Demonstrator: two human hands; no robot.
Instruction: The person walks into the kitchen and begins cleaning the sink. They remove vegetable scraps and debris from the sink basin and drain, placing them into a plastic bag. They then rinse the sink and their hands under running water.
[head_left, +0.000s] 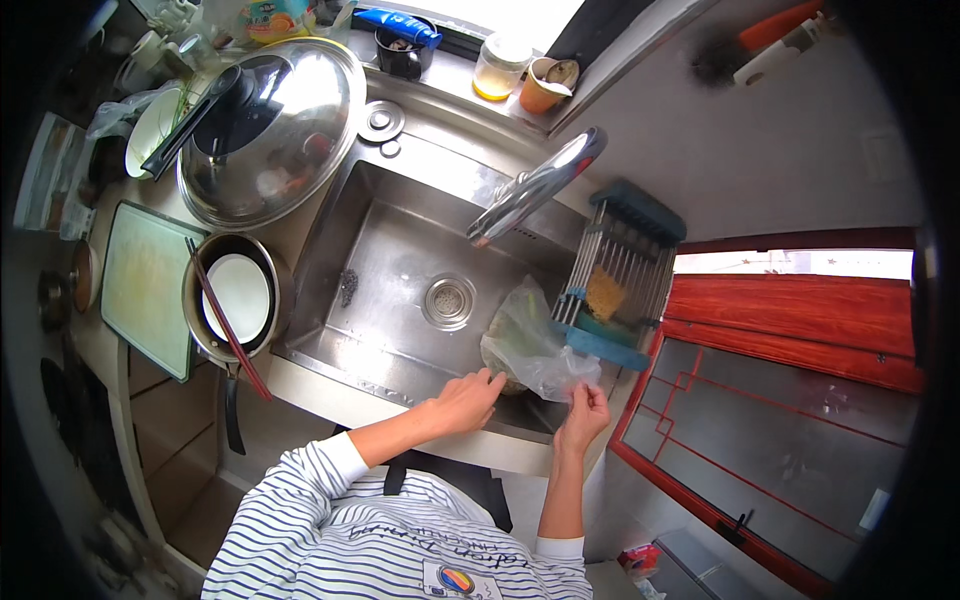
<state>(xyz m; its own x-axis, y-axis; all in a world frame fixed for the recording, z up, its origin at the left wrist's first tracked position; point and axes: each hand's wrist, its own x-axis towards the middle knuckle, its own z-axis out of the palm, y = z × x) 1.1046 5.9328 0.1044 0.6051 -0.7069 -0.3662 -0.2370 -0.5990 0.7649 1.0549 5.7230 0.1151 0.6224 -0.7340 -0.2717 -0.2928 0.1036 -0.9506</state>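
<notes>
A translucent plastic bag (517, 337) with something green inside lies in the right part of the stainless steel sink (397, 240). My right hand (585, 416) pinches the gathered edge of this bag near the sink's front right corner. My left hand (469, 401) is at the bag's lower left side, over the front rim of the sink. Its fingertips are beside the bag, but whether they grip it is unclear. Part of a roundish thing shows under the bag by those fingers; the rest is hidden.
A chrome faucet (536, 187) reaches over the sink. On its right edge sits a drain rack (619, 262) holding a yellowish sponge (604, 292). To the left are a saucepan (281, 292) with a white bowl (236, 292) and chopsticks (225, 319), a cutting board (150, 285) and a large lid (300, 142).
</notes>
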